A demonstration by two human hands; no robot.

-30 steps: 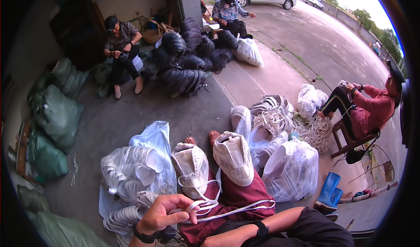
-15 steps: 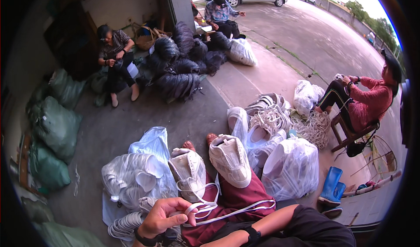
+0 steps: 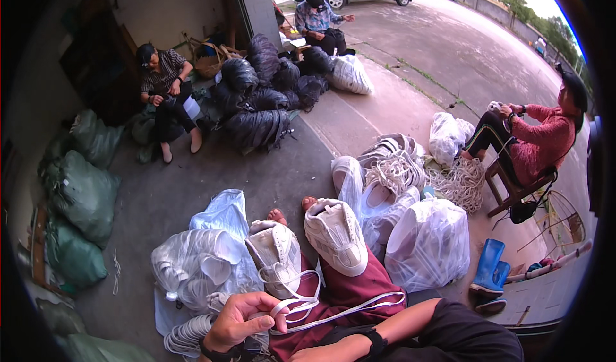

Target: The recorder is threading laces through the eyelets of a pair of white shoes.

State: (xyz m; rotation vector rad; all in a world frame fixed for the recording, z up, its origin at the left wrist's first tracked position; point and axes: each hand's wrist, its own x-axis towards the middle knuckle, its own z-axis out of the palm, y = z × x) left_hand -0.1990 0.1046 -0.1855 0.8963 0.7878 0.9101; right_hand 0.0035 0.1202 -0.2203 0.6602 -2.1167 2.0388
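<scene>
While a white lace (image 3: 346, 313) is looped over the fingers of the half-curled left hand (image 3: 240, 321), how far the right hand (image 3: 327, 351) is opened, or what is held there, cannot be told. Two pale shoes (image 3: 335, 239) are propped at the far edge of the maroon cloth (image 3: 378, 284).

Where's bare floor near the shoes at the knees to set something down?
Widest: grey floor between the green sacks, black bundles and stuffed clear bag at left; a stray lace lies beside the sacks. Next: pinkish paving between the white sack and shoe heap. Crowded: right of the knee shoes, with that heap and another clear bag.
</scene>
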